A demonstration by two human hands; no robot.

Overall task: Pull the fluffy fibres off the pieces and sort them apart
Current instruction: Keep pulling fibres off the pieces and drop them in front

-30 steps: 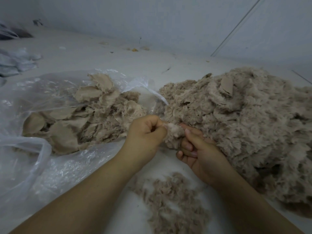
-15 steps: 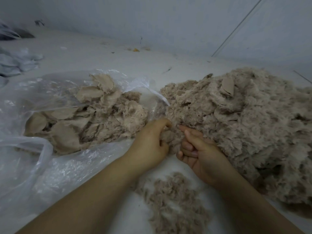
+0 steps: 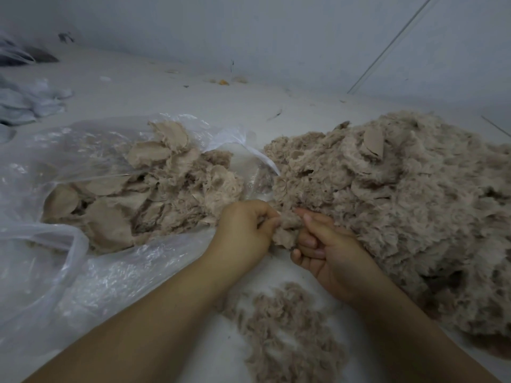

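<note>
Right, I've got my left hand [image 3: 246,230] and right hand [image 3: 326,250] both pinching 1 fluffy piece [image 3: 287,230] at the near-left edge of the big pile [image 3: 401,211], mid-strip I'd say, so next I tug the fibres loose and drop them on the near tuft heap [image 3: 287,335].

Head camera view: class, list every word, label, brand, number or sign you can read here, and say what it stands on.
None: no readable text shows anywhere.
The clear plastic bag bears no print.
The fluffy pile, the loose fibres and the wall carry no writing.
</note>
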